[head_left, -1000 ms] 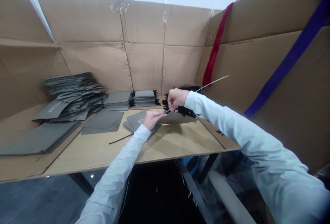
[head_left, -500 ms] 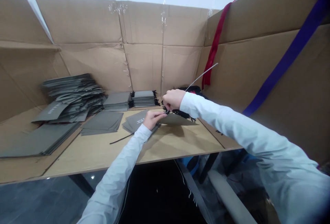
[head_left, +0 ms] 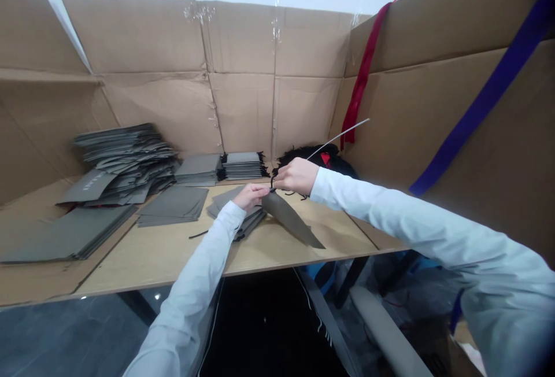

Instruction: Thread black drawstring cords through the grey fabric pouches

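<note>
My left hand pinches the top corner of a grey paper bag, which hangs tilted and slightly curled over the table. Close beside it, my right hand is closed round a thin pale rod that sticks out up and to the right. A short black cord shows between the two hands at the bag's corner; which fingers grip it I cannot tell. Under my left hand lie several flat grey bags, partly hidden, and another black cord end shows left of my forearm.
Grey bags stand in a tall leaning pile at left, with flat stacks nearer the middle. A stack with black cords and a heap of black cords lie at the back. Cardboard walls enclose the table.
Both hands have shifted slightly left and my right hand lower. The bag has swung from lying nearly level to hanging down towards the front edge. The rod's tip has dipped a little.
</note>
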Available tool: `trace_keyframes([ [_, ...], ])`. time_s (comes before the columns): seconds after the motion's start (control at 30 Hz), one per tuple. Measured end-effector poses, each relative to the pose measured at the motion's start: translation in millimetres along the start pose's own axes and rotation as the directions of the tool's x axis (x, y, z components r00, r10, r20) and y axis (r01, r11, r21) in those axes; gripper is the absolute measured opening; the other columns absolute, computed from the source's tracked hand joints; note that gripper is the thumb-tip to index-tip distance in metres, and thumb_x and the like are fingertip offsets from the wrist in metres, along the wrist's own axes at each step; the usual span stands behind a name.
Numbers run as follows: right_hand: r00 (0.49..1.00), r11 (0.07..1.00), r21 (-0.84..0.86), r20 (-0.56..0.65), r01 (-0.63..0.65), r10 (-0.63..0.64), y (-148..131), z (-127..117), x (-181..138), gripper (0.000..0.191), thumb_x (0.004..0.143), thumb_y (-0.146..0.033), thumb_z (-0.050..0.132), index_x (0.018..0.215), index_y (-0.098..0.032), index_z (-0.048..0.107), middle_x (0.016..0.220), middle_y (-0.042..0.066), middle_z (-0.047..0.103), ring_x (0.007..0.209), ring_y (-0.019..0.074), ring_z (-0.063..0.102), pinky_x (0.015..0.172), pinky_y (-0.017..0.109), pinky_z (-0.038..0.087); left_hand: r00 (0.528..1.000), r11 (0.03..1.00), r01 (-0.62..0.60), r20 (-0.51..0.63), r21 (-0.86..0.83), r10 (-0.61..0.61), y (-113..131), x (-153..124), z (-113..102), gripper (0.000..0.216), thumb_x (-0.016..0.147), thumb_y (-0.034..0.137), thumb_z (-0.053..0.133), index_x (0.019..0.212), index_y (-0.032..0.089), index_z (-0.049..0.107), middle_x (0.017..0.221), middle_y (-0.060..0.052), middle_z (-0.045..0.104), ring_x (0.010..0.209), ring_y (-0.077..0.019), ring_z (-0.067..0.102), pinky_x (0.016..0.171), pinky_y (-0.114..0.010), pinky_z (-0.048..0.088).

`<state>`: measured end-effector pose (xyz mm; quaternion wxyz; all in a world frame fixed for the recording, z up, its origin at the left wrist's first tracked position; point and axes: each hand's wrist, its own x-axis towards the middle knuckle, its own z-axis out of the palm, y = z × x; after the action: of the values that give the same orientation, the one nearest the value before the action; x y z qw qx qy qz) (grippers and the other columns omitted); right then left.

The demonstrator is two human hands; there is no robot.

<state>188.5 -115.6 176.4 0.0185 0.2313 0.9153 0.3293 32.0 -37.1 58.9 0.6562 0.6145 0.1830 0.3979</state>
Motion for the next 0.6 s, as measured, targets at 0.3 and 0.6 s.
trace_keyframes([
  [0.3,0.949,0.964,-0.107,-0.179,0.242,-0.258,3.1,18.6,-12.0,0.037,0.084,-0.014,0.019,0.065,-0.015,0.050,0.067,0.005,0.051,0.064,0.0109,0.043,0.052,0.025,0.029,0.985,0.990,0.071,0.148,0.125,-0.089,11.0,13.9,-4.2,0.029,0.047,0.038,0.069,0.049,0.011,0.059,0.051,-0.002,0.054,0.053,-0.0120,0.049,0.059,-0.027,0.038],
  [0.6,0.960,0.962,-0.097,-0.091,0.256,-0.264,10.8,25.2,-19.0,0.038,0.085,-0.017,0.016,0.071,-0.014,0.052,0.074,0.008,0.053,0.068,0.0121,0.044,0.054,0.026,0.029,0.998,0.988,-0.030,0.063,0.151,0.020,7.9,16.7,6.6,0.029,0.047,0.037,0.068,0.053,0.010,0.059,0.047,0.001,0.049,0.048,-0.0078,0.043,0.052,-0.023,0.035],
])
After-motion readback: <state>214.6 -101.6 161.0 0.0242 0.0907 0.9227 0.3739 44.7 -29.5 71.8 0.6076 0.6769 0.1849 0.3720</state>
